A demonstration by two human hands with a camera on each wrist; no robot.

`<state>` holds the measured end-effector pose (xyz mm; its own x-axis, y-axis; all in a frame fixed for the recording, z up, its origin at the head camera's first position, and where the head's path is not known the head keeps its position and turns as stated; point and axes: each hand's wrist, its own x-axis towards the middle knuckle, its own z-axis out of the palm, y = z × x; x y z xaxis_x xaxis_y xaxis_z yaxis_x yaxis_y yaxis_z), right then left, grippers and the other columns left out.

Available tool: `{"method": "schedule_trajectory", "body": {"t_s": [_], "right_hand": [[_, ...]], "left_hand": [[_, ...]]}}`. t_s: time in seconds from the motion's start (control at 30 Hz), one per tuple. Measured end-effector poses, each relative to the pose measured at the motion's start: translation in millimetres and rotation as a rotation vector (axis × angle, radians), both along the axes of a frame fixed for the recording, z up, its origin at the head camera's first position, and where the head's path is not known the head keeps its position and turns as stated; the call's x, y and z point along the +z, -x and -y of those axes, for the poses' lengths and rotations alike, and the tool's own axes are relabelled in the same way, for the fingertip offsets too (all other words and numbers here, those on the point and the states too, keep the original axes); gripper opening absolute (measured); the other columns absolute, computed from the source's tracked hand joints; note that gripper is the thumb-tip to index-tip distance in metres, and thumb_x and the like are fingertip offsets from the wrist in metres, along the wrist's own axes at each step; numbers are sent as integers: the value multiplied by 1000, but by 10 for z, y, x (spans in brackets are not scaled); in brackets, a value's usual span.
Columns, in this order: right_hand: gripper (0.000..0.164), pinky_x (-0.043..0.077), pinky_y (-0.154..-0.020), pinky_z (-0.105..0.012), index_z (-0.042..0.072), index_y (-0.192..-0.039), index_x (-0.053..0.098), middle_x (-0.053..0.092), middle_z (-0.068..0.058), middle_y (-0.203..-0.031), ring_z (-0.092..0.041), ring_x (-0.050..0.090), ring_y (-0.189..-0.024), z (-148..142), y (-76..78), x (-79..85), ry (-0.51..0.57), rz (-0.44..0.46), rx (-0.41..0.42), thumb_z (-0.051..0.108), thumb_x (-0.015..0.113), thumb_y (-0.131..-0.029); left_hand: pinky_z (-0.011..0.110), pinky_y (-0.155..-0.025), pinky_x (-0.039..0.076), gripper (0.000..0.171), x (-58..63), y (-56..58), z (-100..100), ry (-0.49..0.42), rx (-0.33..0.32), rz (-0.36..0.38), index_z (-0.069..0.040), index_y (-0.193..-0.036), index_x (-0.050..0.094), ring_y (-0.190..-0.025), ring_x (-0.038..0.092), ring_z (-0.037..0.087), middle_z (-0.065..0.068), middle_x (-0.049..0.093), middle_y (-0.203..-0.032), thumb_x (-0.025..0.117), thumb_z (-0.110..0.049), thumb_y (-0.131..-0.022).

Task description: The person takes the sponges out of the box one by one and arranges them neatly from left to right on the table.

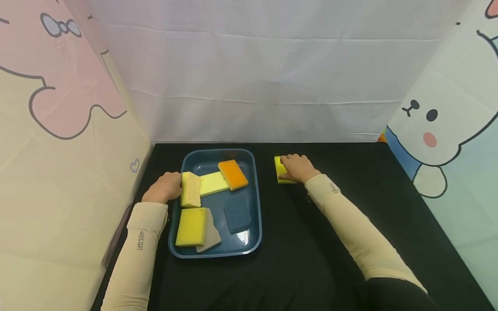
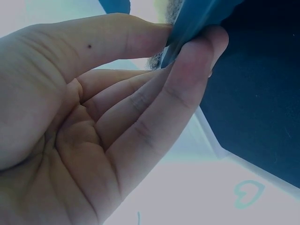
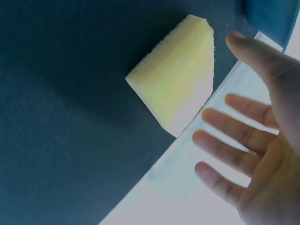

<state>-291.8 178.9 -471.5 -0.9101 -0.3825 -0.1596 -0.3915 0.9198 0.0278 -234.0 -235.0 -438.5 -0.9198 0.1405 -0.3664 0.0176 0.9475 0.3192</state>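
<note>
My left hand [image 1: 164,188] pinches the left rim of a blue tray [image 1: 258,203], thumb inside and fingers outside, as the left wrist view shows up close. Just inside that rim stands a yellow sponge [image 1: 190,190], right beside the hand. Over on the table to the right of the tray, my right hand [image 1: 298,168] hovers at a yellow sponge [image 1: 281,171]. In the right wrist view that sponge [image 3: 176,77] lies on the black surface, with a gap between it and the spread fingers [image 3: 227,124].
Inside the tray lie a pale yellow sponge [image 1: 213,183], an orange sponge [image 1: 233,175], a dark blue pad [image 1: 237,214], a grey pad [image 1: 210,233] and another yellow sponge [image 1: 191,227]. A white curtain [image 1: 264,86] borders the black table [image 1: 295,268] at the back.
</note>
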Motion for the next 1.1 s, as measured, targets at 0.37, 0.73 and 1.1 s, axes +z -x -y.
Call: {"method": "schedule_trajectory", "body": {"t_s": [0.37, 0.73, 1.1], "right_hand": [[60, 44, -93, -53, 3, -132, 56, 61, -16, -121, -34, 57, -110, 85, -99, 162, 84, 11, 148, 35, 79, -87], [62, 44, -97, -50, 6, -133, 58, 62, -12, -124, -31, 58, -113, 528, -319, 383, 98, -15, 323, 42, 78, -87], [74, 45, -95, -42, 5, -138, 55, 61, -9, -128, -26, 57, -114, 910, -556, 418, 17, 32, 464, 53, 75, -85]], "left_hand": [[35, -61, 41, 8, -11, 2, 13, 3, -3, 7, 0, -86, 56, -68, 52, 26, 9, 46, -72, 60, 1, -93], [35, -61, 41, 7, -1, 2, 14, 4, -4, 4, 1, -87, 56, -67, 52, 26, 9, 47, -72, 59, 1, -93], [35, -61, 41, 11, 13, 0, 7, -2, 0, 1, 0, -84, 54, -67, 52, 25, 9, 44, -71, 59, 0, -94]]}}
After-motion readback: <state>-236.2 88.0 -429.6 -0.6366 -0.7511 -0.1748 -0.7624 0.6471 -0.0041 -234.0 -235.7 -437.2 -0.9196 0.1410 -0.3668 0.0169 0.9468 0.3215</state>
